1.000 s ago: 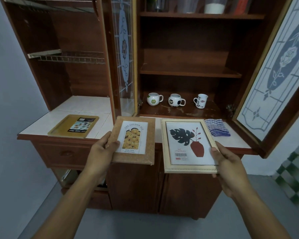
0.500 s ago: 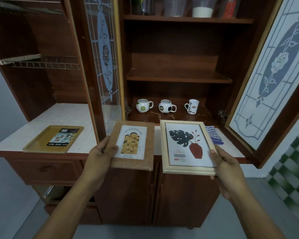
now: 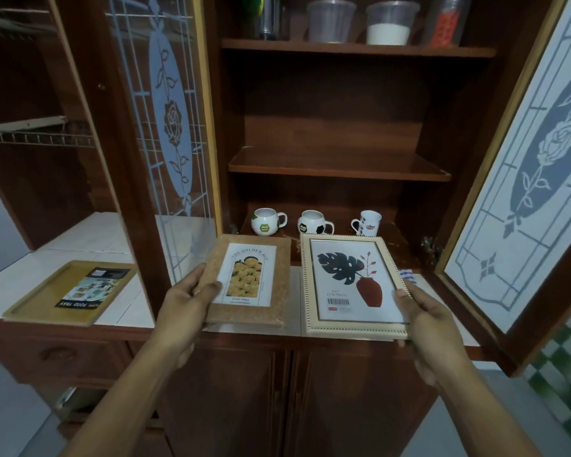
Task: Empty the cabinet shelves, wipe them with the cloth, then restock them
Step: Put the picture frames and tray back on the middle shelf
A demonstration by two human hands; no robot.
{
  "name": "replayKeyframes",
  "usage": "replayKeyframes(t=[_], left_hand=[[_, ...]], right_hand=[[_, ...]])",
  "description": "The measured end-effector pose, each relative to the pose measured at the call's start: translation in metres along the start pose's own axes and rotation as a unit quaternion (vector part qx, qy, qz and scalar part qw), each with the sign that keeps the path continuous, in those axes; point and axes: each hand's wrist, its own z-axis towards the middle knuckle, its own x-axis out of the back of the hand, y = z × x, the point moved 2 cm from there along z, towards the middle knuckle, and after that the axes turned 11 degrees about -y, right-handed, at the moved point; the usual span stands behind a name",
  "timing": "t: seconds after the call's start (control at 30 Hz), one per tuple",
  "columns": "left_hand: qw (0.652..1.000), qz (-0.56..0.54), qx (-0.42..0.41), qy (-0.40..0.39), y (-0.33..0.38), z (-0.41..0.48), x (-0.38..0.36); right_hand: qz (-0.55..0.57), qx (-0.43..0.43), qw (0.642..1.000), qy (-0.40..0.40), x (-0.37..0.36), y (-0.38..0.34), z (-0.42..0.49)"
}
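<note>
Nearest, the left hand grasps the cork frame by its left edge, with the thumb on the front. The right hand grasps the cream frame at its lower right edge in the same way. Both frames are held face up, side by side, over the front part of the tiled counter; whether they touch it is not clear. Just behind the cream frame, a corner of the striped cloth lies on the counter, mostly hidden. Further in, three mugs stand on the lowest shelf. The middle shelf above is bare, and containers stand on the top shelf. Each frame hangs from one edge only, so it may tilt and slip out. If the frames go in low, they may knock the mugs over.
</note>
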Motion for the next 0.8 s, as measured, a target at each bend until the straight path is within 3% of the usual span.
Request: replayKeyframes(t=[0.37, 0.8], left_hand=[[0.998, -0.008, -0.006, -0.06, 0.014, 0.081, -0.015], [0.999, -0.03, -0.033, -0.009, 0.053, 0.176, -0.043]], right_hand=[[-0.012, 0.026, 0.999, 0.021, -0.006, -0.016, 0.069], [0.007, 0.067, 0.998, -0.014, -0.008, -0.071, 0.181]])
